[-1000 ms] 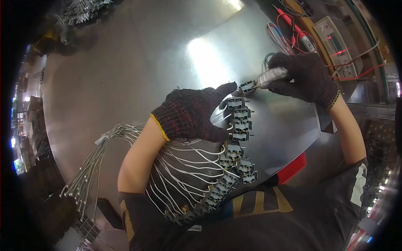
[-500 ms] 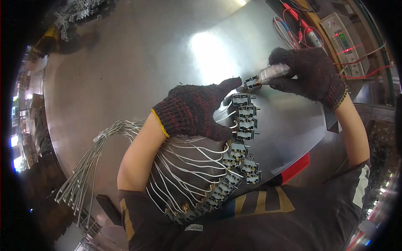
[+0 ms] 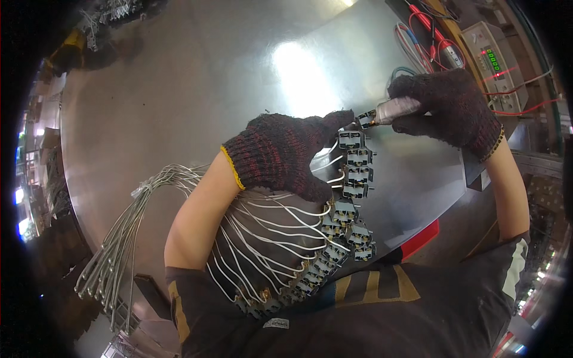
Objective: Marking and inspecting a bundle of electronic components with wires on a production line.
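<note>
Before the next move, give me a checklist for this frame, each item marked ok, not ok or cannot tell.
1. Hands gloved: ok, both left hand and right hand.
2. Right hand at the topmost block: ok, the white wrapping by its thumb side reaches the block's edge; firmness cannot tell.
3. Left hand gripping the white wires: cannot tell, the hand hides them.
4. Blocks in one straight line: not ok, the row curves and bunches lower down.
5. Grey cable bundle gathered together: ok, though its ends fan out.
6. Meter display lit: ok, green digits show.
</note>
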Motion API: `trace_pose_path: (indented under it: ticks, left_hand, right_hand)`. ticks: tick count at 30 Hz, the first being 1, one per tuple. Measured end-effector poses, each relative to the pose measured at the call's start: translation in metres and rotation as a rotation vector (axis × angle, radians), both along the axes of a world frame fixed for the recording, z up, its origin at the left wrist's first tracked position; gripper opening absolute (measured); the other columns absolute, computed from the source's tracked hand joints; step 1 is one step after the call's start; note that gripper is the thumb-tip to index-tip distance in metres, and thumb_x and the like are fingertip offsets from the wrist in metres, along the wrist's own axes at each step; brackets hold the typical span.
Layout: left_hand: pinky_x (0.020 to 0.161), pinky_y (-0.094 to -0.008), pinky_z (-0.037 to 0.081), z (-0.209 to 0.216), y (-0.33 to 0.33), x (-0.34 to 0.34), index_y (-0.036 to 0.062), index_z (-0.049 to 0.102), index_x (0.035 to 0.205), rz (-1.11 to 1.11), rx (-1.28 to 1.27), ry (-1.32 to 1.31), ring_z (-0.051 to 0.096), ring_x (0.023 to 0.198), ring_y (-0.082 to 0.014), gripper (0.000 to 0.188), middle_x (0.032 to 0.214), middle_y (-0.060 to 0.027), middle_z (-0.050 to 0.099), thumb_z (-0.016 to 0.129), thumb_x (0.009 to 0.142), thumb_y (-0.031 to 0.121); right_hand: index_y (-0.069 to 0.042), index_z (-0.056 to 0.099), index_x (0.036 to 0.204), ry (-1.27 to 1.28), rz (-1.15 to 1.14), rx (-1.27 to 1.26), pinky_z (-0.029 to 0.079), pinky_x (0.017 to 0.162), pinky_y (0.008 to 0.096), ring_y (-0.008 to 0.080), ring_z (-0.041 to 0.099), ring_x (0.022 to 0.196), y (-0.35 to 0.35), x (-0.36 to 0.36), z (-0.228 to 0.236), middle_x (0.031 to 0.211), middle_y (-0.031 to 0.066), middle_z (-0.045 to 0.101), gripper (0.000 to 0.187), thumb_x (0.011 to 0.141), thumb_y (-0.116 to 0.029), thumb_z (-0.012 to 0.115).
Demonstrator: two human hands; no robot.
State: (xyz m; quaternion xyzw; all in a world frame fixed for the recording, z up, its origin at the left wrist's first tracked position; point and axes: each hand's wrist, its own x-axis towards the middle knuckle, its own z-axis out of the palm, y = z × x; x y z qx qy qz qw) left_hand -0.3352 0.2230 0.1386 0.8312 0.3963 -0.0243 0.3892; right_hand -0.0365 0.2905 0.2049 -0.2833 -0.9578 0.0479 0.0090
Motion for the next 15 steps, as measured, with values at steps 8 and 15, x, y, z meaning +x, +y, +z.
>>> trace_pose_path:
  ticks: [8, 15]
  left_hand:
    - [0.094, -0.0497, 0.060, -0.005, -0.002, 0.001, 0.0176, 0.034, 0.169, -0.028, 0.062, 0.017, 0.076, 0.112, -0.0372, 0.122, 0.136, -0.0152, 0.073, 0.085, 0.072, 0.070]
    - [0.090, -0.0507, 0.060, -0.001, 0.001, 0.005, 0.0188, 0.036, 0.167, -0.020, 0.008, 0.047, 0.077, 0.104, -0.0393, 0.114, 0.124, -0.0170, 0.076, 0.082, 0.077, 0.070]
  right_hand:
    - [-0.012, 0.077, 0.114, -0.022, -0.012, -0.026, 0.060, 0.080, 0.0429, 0.0318, 0.078, 0.087, -0.006, 0.005, 0.000, 0.097, 0.0094, 0.079, 0.043, 0.079, -0.033, 0.093]
    - [-0.020, 0.075, 0.120, -0.049, 0.087, 0.199, 0.057, 0.071, 0.0418, 0.0259, 0.075, 0.077, -0.007, 0.010, -0.009, 0.087, 0.0039, 0.076, 0.042, 0.089, -0.047, 0.083]
